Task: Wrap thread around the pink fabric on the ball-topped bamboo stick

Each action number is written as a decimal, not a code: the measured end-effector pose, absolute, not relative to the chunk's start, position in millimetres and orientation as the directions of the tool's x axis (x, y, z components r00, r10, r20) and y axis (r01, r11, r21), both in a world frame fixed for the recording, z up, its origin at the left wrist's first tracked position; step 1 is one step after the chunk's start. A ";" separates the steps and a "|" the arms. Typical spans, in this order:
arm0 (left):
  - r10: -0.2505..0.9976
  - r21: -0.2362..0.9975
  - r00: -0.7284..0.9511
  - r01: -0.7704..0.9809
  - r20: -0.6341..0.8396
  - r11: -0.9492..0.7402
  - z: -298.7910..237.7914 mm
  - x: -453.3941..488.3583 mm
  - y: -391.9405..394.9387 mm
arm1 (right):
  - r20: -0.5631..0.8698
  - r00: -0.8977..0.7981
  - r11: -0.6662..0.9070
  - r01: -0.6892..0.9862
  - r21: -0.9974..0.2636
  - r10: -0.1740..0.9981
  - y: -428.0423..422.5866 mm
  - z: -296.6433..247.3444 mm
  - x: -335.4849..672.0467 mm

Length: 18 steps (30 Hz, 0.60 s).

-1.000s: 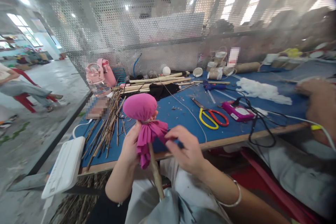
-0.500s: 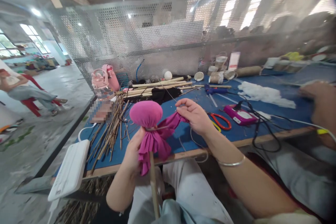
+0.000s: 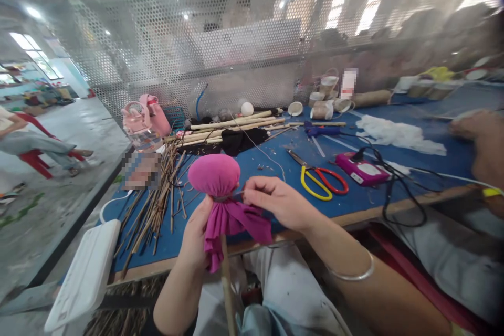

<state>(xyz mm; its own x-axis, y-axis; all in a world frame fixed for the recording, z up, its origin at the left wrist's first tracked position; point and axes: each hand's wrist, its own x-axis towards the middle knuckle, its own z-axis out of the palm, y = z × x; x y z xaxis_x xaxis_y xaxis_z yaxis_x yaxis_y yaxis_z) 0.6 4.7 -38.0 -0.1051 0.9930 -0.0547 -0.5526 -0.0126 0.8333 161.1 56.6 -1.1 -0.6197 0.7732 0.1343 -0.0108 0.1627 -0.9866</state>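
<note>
A magenta cloth [image 3: 214,174] is gathered over a rounded head, tied at the neck, with its loose ends hanging around a wooden stick [image 3: 226,289]. My left hand [image 3: 197,226] is closed around the gathered neck from the left; some of its fingers are hidden behind the cloth. At the right side of the neck, my right hand [image 3: 271,199] pinches a thin string [image 3: 275,160], though little of it shows between the fingertips. Beyond the right hand lie scissors [image 3: 317,181] with one yellow and one red handle.
Thin twigs [image 3: 157,205] spread across the blue table [image 3: 268,168] on the left, near a white power bank [image 3: 84,273]. Pale sticks [image 3: 236,126], a blue glue gun [image 3: 323,130], a magenta box with cables [image 3: 362,168] and white stuffing [image 3: 399,135] lie farther back. Someone's arm [image 3: 486,147] is at right.
My right hand has let go of the cloth's loose end and moved left and down to the neck. That end now hangs free. The view has shifted slightly, and the scissors show fully.
</note>
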 end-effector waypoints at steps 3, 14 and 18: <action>0.993 0.783 -0.009 -0.616 -0.118 0.087 -41.5 -0.7 5.2 | 0.102 -0.638 0.026 -0.127 -0.992 0.763 75.3 -4.4 164.9; 0.992 0.690 -0.025 -0.721 -0.121 0.066 -9.4 18.8 44.0 | 0.860 -0.104 0.808 0.413 -0.420 0.500 72.1 -9.0 167.4; 0.982 0.606 0.031 -0.783 -0.187 0.140 -8.4 19.0 41.6 | 0.811 -0.377 0.849 0.464 -0.251 0.446 46.0 -13.0 155.0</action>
